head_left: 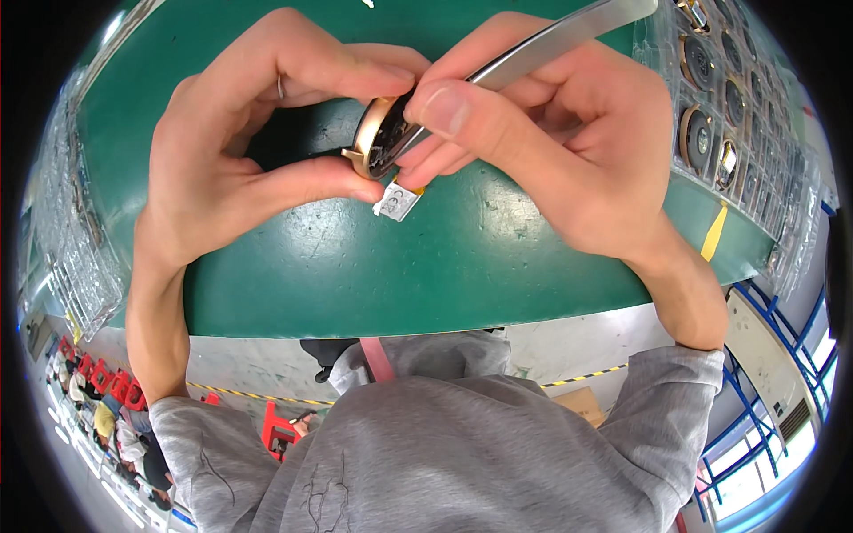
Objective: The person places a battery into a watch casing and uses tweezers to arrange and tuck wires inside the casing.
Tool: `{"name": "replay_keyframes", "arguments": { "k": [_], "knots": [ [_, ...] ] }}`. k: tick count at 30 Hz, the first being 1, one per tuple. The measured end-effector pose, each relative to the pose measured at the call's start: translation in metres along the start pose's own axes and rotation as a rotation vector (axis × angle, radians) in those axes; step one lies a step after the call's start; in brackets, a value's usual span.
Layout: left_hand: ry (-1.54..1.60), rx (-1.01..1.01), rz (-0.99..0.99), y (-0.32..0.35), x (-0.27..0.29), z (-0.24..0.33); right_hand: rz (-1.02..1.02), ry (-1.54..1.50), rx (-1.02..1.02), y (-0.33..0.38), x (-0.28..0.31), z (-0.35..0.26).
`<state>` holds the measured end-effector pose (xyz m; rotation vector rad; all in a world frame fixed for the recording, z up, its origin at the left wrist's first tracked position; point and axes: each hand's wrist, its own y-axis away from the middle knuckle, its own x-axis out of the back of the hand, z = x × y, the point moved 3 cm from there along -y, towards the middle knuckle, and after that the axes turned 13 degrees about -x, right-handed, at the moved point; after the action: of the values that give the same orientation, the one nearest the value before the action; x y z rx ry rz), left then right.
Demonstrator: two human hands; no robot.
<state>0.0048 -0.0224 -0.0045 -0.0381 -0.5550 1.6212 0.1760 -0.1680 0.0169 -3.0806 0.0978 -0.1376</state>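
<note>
My left hand [240, 147] grips a round gold-rimmed watch case [366, 142] on edge between thumb and fingers, above the green table. Small dark parts show inside the case, too fine to name. In my right hand [551, 133] is a pair of metal tweezers [542, 53], pinched between thumb and fingers, its tips reaching into the case. Just below the case hangs a small silver battery [398, 202] with a yellow edge, close to my left thumb tip. Whether it is joined to the case is hidden by my fingers.
A clear plastic tray [751, 191] with several round watch parts [697, 138] stands on the right of the green table [355, 275]. More clear trays [84, 258] lie along the left edge. Red stools [111, 380] and several people are in the background at lower left.
</note>
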Motion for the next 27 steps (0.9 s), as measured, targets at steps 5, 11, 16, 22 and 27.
{"name": "replay_keyframes", "arguments": {
  "k": [5,11,16,22,27],
  "knots": [
    [-0.041,-0.052,-0.036,-0.004,-0.001,0.001,0.048,-0.099,-0.022,0.004,-0.002,0.022],
    [-0.059,-0.052,-0.076,-0.006,0.001,0.002,0.068,-0.260,-0.024,0.006,-0.007,0.032],
    [0.010,-0.049,-0.012,-0.004,-0.003,0.000,0.071,-0.209,-0.082,0.006,-0.001,0.023],
    [-0.001,-0.050,-0.069,-0.003,0.002,-0.003,0.070,-0.076,-0.187,0.003,-0.001,0.021],
    [0.038,-0.074,-0.003,-0.001,0.001,0.001,-0.001,-0.458,-0.322,-0.002,-0.004,0.021]
  ]
}}
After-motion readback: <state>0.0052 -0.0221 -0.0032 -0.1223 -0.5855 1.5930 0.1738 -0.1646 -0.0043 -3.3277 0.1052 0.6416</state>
